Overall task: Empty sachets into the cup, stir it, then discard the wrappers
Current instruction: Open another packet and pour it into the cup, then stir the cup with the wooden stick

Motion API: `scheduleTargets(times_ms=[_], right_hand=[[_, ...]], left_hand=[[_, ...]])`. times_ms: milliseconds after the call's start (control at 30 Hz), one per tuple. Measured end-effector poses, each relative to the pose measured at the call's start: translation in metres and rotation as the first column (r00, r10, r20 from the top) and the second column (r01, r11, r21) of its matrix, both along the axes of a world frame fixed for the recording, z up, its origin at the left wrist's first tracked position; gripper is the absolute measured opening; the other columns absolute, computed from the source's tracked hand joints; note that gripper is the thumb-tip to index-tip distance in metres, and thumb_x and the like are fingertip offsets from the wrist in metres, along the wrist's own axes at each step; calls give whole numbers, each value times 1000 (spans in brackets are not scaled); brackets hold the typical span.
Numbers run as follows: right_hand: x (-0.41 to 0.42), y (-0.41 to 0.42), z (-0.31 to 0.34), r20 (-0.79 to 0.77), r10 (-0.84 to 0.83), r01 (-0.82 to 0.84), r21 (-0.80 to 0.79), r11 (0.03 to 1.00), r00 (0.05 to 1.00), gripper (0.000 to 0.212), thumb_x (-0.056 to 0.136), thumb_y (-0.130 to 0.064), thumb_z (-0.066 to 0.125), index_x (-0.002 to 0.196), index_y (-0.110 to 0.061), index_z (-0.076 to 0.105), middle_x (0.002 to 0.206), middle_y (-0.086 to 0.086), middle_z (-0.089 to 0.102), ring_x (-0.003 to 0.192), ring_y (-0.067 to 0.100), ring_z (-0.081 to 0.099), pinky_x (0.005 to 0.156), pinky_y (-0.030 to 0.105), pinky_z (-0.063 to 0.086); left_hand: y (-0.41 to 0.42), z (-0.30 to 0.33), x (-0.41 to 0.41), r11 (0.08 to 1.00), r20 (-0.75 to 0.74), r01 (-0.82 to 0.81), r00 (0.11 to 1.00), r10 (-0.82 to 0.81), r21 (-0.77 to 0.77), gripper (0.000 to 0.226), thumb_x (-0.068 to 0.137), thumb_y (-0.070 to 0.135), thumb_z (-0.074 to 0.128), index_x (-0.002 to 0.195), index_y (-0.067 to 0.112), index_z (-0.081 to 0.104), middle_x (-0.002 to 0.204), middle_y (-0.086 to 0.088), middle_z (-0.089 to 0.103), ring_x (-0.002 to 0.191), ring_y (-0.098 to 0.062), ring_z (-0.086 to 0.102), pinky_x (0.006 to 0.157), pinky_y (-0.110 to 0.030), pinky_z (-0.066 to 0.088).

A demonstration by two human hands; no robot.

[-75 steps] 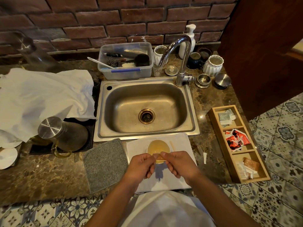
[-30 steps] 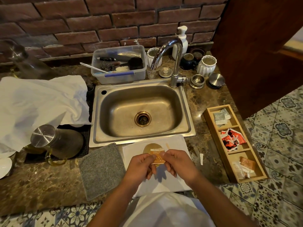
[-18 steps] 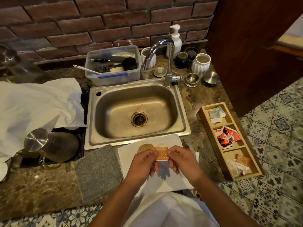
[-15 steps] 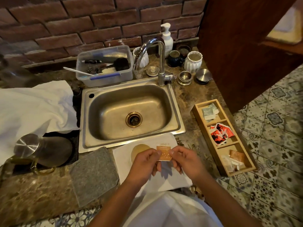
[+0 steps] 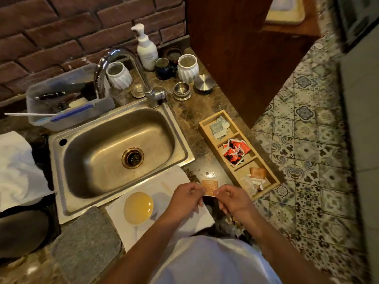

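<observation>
Both hands have carried the orange sachet (image 5: pixel 209 187) off to the right since a moment ago; it was held over the cup (image 5: pixel 138 208) and now hangs beyond the white cloth's (image 5: pixel 131 228) right edge, above the dark stone worktop (image 5: pixel 196 113). The left hand (image 5: pixel 185 198) and the right hand (image 5: pixel 231 198) each pinch a lower corner of it, so the grip on either side is clamped on the sachet, which stands upright between them.

The cup sits on the white cloth just left of the left hand, holding a pale amber liquid. A thin wooden stick (image 5: pixel 167 188) lies on the cloth beside it.

To the right stands a wooden tray (image 5: pixel 264 198) with three compartments: grey-green packets in the far one, red and black sachets (image 5: pixel 235 152) in the middle, an orange sachet and some white packets in the near one.

The steel sink (image 5: pixel 114 152) lies behind the cloth, its basin bare down to the brass drain. Behind its left corner is a clear plastic tub (image 5: pixel 67 115) holding a pen, a dark scrubber and something pale; the rest I cannot make out. Along the brick wall stand two white ribbed pots (image 5: pixel 187 67), a dark mug (image 5: pixel 164 68), a pump bottle (image 5: pixel 146 50) and a small steel bowl (image 5: pixel 181 90). A grey mat (image 5: pixel 86 247) lies left of the cloth.
</observation>
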State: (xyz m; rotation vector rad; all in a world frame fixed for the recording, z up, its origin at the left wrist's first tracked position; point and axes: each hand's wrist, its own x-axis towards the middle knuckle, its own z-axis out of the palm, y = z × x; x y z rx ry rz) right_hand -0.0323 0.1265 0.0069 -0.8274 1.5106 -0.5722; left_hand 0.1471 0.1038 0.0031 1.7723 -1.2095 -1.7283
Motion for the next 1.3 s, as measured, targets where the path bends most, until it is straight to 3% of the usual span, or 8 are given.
scheduleTargets(times_ms=[167, 367, 533, 800, 1033, 1233, 1300], right_hand=[[-7, -3, -23, -108, -10, 22, 116, 993, 994, 22, 98, -18, 63, 78, -12, 68, 54, 3, 61, 39, 11, 46, 40, 22, 36], [-8, -8, -37, -265, 75, -38, 141, 989, 961, 29, 94, -25, 65, 72, -7, 71, 56, 2, 67, 46, 13, 55, 53, 25, 47], [-9, -7, -44, -304, 98, -48, 169, 984, 948, 27, 92, -27, 65, 72, -11, 71, 61, 3, 72, 55, 14, 61, 67, 36, 55], [-11, -4, -57, -371, 145, -76, 193, 978, 917, 29, 90, -30, 64, 68, -11, 70, 62, 4, 73, 53, 17, 63, 69, 42, 59], [-10, -4, -50, -478, 121, -76, 112, 991, 870, 26, 89, -43, 67, 85, -20, 54, 74, -1, 65, 69, 18, 62, 60, 32, 42], [1, -7, -39, -401, 150, -147, 38, 988, 904, 19, 89, -40, 66, 88, -23, 57, 77, 2, 70, 72, 21, 68, 70, 43, 55], [11, -10, -34, -400, 190, -205, 5, 979, 897, 16, 92, -39, 65, 90, -25, 58, 76, 1, 70, 71, 18, 68, 66, 39, 55]], left_hand=[[-7, -22, -17, 996, 103, 82, 991, -83, 21, 30, 95, 23, 64, 68, 11, 67, 52, -2, 66, 41, -11, 55, 57, -28, 48], [-11, -42, -24, 980, 307, 198, 934, -185, -11, 37, 94, 32, 64, 58, 22, 65, 56, 0, 71, 58, -12, 66, 75, -32, 53], [-13, -49, -24, 960, 424, 278, 871, -247, -14, 34, 94, 39, 66, 63, 26, 59, 55, 9, 64, 63, -10, 62, 66, -29, 45], [-8, -61, -30, 944, 524, 328, 801, -288, 18, 25, 91, 41, 66, 75, 22, 63, 77, 3, 67, 74, -19, 63, 64, -29, 44], [-2, -52, -28, 950, 613, 306, 762, -207, -59, 28, 88, 52, 64, 86, 24, 61, 79, 8, 65, 73, -14, 59, 58, -27, 38], [10, -16, -7, 960, 551, 221, 829, -91, -173, 24, 92, 50, 62, 102, 28, 63, 74, 12, 62, 68, -7, 57, 57, -23, 37], [16, -1, 5, 968, 511, 141, 860, -16, -207, 20, 92, 50, 63, 101, 31, 63, 69, 10, 64, 67, -6, 60, 58, -23, 42]])
